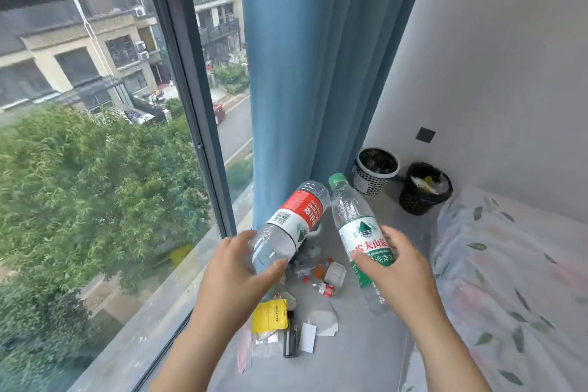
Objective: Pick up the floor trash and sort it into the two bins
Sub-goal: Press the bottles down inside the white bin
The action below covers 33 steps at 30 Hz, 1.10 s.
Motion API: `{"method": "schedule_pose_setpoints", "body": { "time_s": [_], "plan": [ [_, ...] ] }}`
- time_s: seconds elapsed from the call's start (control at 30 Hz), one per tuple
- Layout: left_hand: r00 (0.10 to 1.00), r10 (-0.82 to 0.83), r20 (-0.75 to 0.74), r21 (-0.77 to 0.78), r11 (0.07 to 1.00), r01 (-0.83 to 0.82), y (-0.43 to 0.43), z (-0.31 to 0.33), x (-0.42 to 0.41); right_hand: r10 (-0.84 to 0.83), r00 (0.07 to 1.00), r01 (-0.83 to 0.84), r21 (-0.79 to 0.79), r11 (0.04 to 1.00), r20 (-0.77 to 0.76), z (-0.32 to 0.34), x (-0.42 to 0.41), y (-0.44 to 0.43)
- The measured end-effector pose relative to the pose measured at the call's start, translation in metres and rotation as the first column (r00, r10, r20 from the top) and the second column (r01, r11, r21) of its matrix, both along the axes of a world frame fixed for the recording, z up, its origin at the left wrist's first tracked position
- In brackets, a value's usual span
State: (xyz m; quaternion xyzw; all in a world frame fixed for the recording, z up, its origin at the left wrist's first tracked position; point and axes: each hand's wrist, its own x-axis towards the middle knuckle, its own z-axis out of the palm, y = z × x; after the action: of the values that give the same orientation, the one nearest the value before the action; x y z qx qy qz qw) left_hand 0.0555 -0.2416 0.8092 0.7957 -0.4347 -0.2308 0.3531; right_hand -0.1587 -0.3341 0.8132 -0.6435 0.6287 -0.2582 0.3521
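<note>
**Two bottles up, plenty left on the floor**

Red-label bottle (292,219), clear plastic & seemingly empty, is gripped near its base by the left hand (235,267), held above the floor and tilted away from the person. The right hand (397,264) grasps a green-cap bottle (359,239) round its label, cap pointing up. Below both, litter is still spread on the grey floor (359,356): a yellow packet (269,317), white paper scraps (323,318), small red/white bits (326,289), clear wrappers. Well beyond, by the wall, stand a white bin (370,183) & a black bin (413,200); the black one already holds some pale waste, while the white one's contents are too dark to tell. Est. progress: early to mid, with both bottles yet to be binned and most of the pile unsorted. Blue curtain (311,73) hangs at left, a bed cover (509,264) lies at right.
</note>
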Motion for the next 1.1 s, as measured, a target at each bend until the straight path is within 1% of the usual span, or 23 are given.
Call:
{"method": "schedule_pose_setpoints", "body": {
  "time_s": [0.1,0.3,0.47,0.63,0.83,1.1],
  "plan": [
    [1.000,-0.019,0.016,-0.036,0.999,0.020,-0.011,0.024,-0.017,-0.016,1.000,0.016,-0.020,1.000,0.004,0.023,-0.021,-0.009],
    [0.998,-0.059,0.037,-0.110,0.992,0.063,-0.052,0.069,-0.075,-0.077,0.994,0.084,-0.085,0.993,0.077,0.065,-0.084,-0.041],
    [0.994,-0.109,0.028,-0.140,0.984,0.112,-0.092,0.087,-0.133,-0.111,0.985,0.129,-0.133,0.983,0.133,0.087,-0.144,-0.067],
    [0.992,-0.121,0.022,-0.148,0.981,0.123,-0.122,0.097,-0.185,-0.142,0.979,0.168,-0.187,0.968,0.148,0.106,-0.192,-0.095],
    [0.995,-0.103,0.001,-0.189,0.977,0.101,-0.156,0.109,-0.207,-0.171,0.970,0.203,-0.183,0.962,0.173,0.107,-0.217,-0.126],
    [0.983,-0.182,0.002,-0.187,0.966,0.179,-0.232,0.118,-0.204,-0.188,0.962,0.230,-0.215,0.949,0.198,0.119,-0.219,-0.182]
  ]
}}
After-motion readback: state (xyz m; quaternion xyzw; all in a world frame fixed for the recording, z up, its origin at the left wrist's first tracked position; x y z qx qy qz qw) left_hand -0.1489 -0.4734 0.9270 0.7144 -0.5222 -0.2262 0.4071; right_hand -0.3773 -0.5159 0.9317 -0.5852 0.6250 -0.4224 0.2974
